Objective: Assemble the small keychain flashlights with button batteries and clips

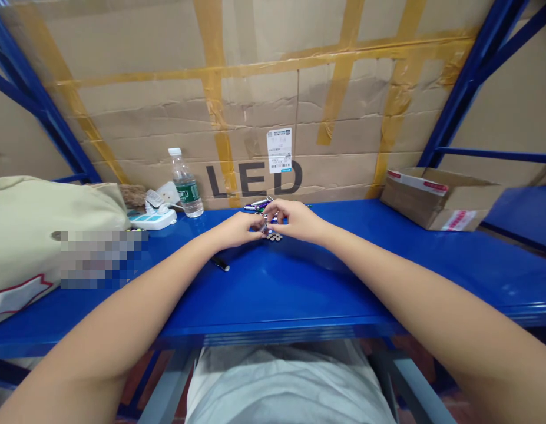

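Note:
My left hand (238, 229) and my right hand (295, 220) meet over the blue shelf top, fingertips close together. Both are closed in a pinch around something small and greyish between them, too small and blurred to name. Just below the fingers lie several small round silvery discs (275, 237) in a cluster. Behind the hands is a pile of thin, shiny pen-like sticks (254, 206), partly hidden by my fingers. A black pen-like tube (220, 263) with a pale end rests under my left wrist.
At the back left stand a water bottle (187, 187) and a white power strip (153, 219). A pale green bag (47, 229) fills the left end. An open cardboard box (436, 200) sits back right. A taped cardboard sheet (255, 112) walls off the rear, between blue posts.

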